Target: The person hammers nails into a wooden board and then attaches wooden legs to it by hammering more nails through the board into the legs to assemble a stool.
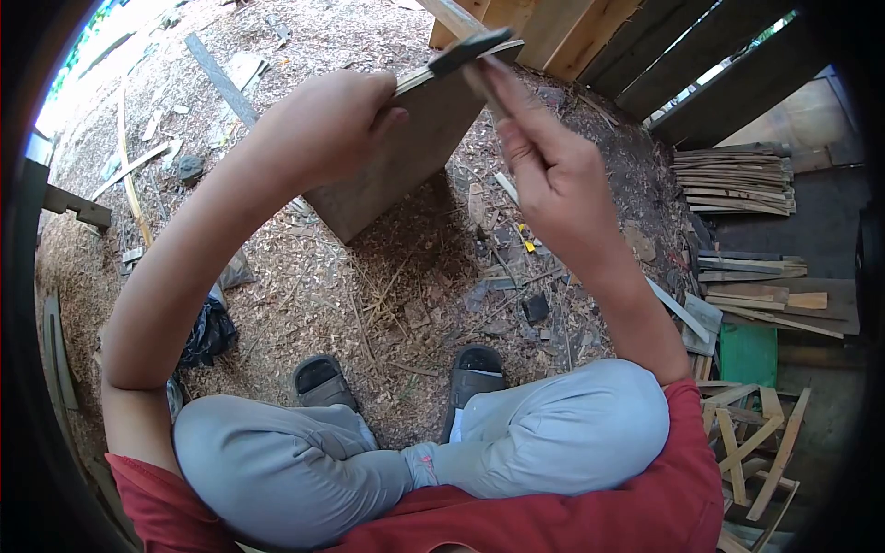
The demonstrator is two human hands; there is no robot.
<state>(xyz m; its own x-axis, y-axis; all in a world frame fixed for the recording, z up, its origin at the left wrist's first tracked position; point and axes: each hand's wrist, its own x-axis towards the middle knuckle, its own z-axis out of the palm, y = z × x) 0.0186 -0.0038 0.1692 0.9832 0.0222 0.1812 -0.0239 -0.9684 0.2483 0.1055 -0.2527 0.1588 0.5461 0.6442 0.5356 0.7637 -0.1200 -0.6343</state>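
Note:
My right hand is wrapped round the light handle of a hammer. The hammer's long dark head lies over the top edge of a wooden panel, and motion blurs the handle a little. The panel stands tilted in front of my knees and looks like one side of a box; its far side is hidden. At the panel's upper left edge is my left hand, with its fingers curled over and the thumb bent inward. Whether a small piece such as a nail is pinched there is hidden.
Wood shavings and scraps cover the ground. Stacked wooden slats lie at the right, above a green container and a slatted wooden frame. A black plastic bag sits at the left. Boards stand at the back.

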